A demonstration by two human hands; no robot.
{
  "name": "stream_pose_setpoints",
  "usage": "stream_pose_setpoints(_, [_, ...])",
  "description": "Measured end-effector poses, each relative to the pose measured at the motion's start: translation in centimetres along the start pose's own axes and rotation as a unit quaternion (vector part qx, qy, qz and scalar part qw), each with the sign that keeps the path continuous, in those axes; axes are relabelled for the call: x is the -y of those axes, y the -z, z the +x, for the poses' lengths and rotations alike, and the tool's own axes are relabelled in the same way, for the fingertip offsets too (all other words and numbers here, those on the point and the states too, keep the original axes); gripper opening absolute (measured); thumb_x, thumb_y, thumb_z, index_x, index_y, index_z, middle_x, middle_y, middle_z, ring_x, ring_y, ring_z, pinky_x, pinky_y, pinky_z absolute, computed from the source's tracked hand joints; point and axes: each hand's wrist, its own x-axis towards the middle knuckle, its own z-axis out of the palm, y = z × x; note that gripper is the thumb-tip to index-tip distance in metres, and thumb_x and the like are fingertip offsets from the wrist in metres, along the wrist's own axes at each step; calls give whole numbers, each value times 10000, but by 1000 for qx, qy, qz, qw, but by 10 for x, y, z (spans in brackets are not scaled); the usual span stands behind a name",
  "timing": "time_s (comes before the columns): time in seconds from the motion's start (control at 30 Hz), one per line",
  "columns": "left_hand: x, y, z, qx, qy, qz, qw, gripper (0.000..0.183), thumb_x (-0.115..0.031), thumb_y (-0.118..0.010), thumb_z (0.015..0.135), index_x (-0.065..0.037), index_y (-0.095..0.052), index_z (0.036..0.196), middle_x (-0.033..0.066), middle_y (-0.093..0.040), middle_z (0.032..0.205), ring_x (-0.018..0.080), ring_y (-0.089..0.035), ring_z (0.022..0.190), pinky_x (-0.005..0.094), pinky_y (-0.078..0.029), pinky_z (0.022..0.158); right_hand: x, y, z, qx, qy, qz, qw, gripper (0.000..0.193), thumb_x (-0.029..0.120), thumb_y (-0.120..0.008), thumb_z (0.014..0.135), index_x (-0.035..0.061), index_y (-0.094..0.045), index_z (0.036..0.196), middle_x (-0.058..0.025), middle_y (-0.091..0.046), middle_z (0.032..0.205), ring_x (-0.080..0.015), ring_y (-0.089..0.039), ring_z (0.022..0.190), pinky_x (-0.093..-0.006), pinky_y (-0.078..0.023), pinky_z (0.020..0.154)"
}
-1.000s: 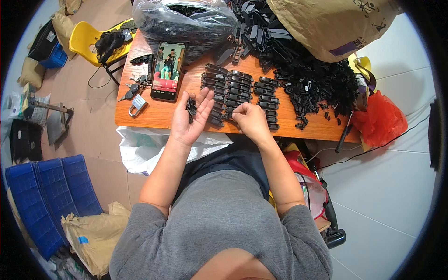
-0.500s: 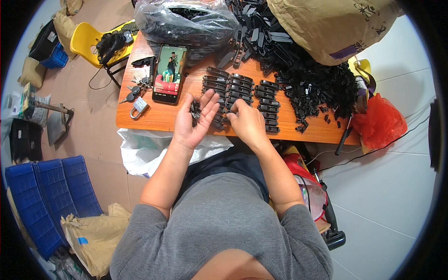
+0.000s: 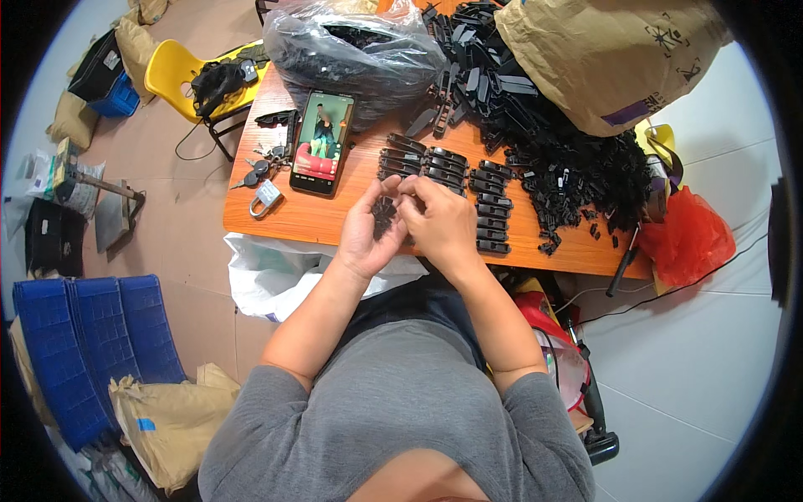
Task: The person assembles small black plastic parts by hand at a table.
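Observation:
In the palm of my cupped left hand [image 3: 365,237] lies a small heap of black plastic parts [image 3: 384,216]. My right hand [image 3: 445,224] meets it at the fingertips, thumb and forefinger pinched together over the heap. Whatever sits in that pinch is too small and covered to make out. Just beyond both hands, long black plastic clip-like pieces [image 3: 446,166] lie side by side in columns on the wooden table [image 3: 322,219]. Another column of these black pieces [image 3: 493,222] is to the right of my right hand. My hands hide part of the nearer rows.
A phone [image 3: 322,142] showing a video leans at the left, near keys [image 3: 259,171] and a padlock [image 3: 267,201]. Behind are a clear plastic bag [image 3: 360,63], piled black parts [image 3: 577,176] and a brown paper sack [image 3: 602,58]. A red bag [image 3: 690,234] hangs at the right.
My right hand has come off the rows and over to my left hand, fingertips now together. The left fingers have curled inward. The whole view has shifted slightly.

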Motion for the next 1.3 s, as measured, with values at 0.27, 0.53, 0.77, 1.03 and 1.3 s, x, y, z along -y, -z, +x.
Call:
stream_pose_setpoints(0.27, [4, -10, 4, -41, -35, 72, 996, 296, -222, -450, 1030, 16, -603, 1117, 172, -608, 1259, 243, -576, 1165, 356, -465, 1017, -10, -3, 1, 8, 60, -46, 997, 120, 151, -669, 802, 50, -635, 859, -122, -651, 777, -322, -667, 699, -447, -536, 628])
stream_pose_setpoints(0.53, [-11, 11, 9, -43, -39, 9, 998, 257, -212, -448, 1025, -16, -605, 1078, 173, -615, 1243, 263, -576, 1176, 364, -488, 966, -10, -9, 14, 79, -42, -14, 996, 147, 90, -675, 793, 24, -674, 925, -166, -682, 895, -345, -672, 830, -403, -528, 749])
stream_pose_setpoints(0.77, [-39, -6, 2, -107, -99, -11, 989, 237, -186, -448, 1015, -17, -614, 1018, 207, -593, 1283, 345, -471, 1323, 491, -383, 1117, -58, -28, 92, 116, -187, 166, 961, 178, 82, -648, 858, 13, -690, 1017, -139, -721, 876, -220, -690, 678, -351, -539, 656])
stream_pose_setpoints(1.03, [-57, 4, -11, -75, -120, -40, 989, 257, -185, -442, 1024, -7, -624, 1053, 196, -590, 1291, 347, -468, 1324, 475, -368, 1133, -53, -52, 144, 216, -248, 69, 942, 139, 49, -685, 842, -57, -679, 931, -97, -674, 711, -135, -624, 570, -286, -531, 490])
stream_pose_setpoints(1.3, [-61, 7, -10, -51, -112, -40, 992, 252, -179, -463, 1015, -5, -641, 1061, 198, -587, 1296, 343, -473, 1320, 474, -367, 1134, -71, -74, 152, 167, -209, -43, 963, 170, 50, -587, 760, 16, -739, 829, -204, -712, 794, -366, -705, 831, -409, -528, 843])
